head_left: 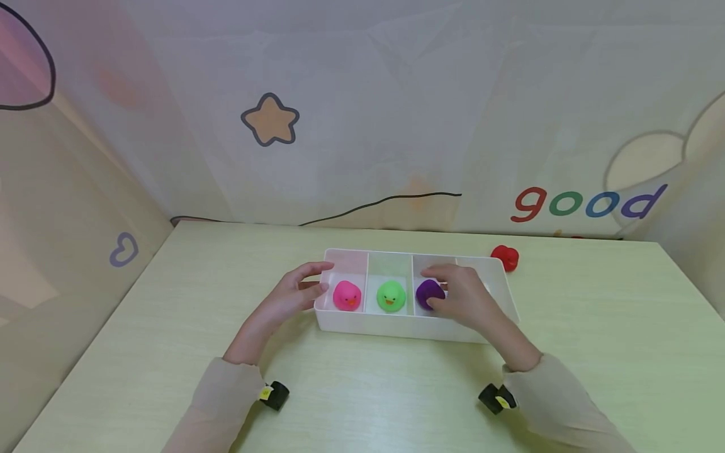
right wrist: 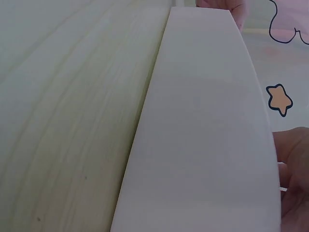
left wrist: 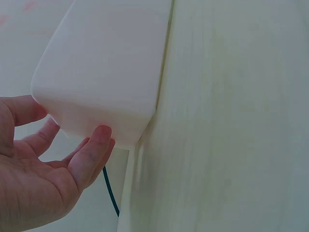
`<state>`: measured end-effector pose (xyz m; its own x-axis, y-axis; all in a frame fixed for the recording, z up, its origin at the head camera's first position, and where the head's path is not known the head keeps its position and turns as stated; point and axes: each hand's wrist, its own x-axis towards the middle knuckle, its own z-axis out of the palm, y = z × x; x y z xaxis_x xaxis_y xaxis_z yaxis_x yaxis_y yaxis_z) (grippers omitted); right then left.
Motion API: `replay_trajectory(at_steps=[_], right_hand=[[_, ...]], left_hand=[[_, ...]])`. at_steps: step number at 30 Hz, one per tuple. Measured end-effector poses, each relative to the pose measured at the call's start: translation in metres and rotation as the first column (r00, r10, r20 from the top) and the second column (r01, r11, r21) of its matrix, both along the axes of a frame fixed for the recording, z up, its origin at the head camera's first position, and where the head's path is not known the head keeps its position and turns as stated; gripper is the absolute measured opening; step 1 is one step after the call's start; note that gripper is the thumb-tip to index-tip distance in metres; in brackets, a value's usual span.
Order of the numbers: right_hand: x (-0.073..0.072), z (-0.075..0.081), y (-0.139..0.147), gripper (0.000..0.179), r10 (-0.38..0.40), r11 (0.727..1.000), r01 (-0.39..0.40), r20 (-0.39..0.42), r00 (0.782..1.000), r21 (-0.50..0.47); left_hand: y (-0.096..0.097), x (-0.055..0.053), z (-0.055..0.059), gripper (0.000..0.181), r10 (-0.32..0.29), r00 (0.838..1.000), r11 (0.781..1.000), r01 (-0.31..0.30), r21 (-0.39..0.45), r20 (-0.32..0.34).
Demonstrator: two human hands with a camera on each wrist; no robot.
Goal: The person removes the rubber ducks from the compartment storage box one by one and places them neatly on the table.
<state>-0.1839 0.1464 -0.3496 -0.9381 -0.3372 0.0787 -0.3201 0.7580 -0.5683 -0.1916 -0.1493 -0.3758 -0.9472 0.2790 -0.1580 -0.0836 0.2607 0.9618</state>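
Observation:
A long white divided tray (head_left: 396, 324) lies across the table. My left hand (head_left: 291, 292) holds its left end; in the left wrist view the curved fingers touch the end wall (left wrist: 101, 118). Inside the third compartment from the left, my right hand (head_left: 467, 296) holds a round purple toy (head_left: 428, 294) between thumb and fingers. A pink duck toy (head_left: 347, 296) sits in the first compartment and a green duck toy (head_left: 391, 296) in the second, both with small orange beaks. In the right wrist view the tray's front wall (right wrist: 193, 125) hides the toys.
A red toy (head_left: 505, 258) lies on the table behind the tray's right end. The fourth compartment (head_left: 489, 277) is partly covered by the right hand. A printed cloth backdrop (head_left: 362, 126) rises at the table's back edge and along the sides.

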Motion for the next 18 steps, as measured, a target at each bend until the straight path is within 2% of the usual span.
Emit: replay_trajectory(at_steps=[3,7,12,18], right_hand=[[-0.001,0.002,-0.005,0.039,-0.010,0.996,0.010,0.000,1.000,0.092],[-0.003,0.004,-0.012,0.029,0.016,0.983,-0.015,-0.003,1.000,0.185],[-0.004,0.006,-0.016,0.017,0.025,0.972,-0.025,0.007,1.000,0.234],[-0.006,0.006,-0.019,0.020,0.016,0.958,-0.013,-0.007,1.000,0.285]], left_hand=[[0.001,0.000,0.000,0.043,0.001,1.000,1.000,-0.001,0.001,0.002],[0.000,0.001,0.000,0.043,0.000,1.000,1.000,0.000,0.002,0.000],[0.000,0.001,0.001,0.043,0.007,1.000,1.000,-0.007,-0.003,0.012],[0.000,0.000,0.001,0.042,0.008,1.000,1.000,-0.008,0.000,0.011]])
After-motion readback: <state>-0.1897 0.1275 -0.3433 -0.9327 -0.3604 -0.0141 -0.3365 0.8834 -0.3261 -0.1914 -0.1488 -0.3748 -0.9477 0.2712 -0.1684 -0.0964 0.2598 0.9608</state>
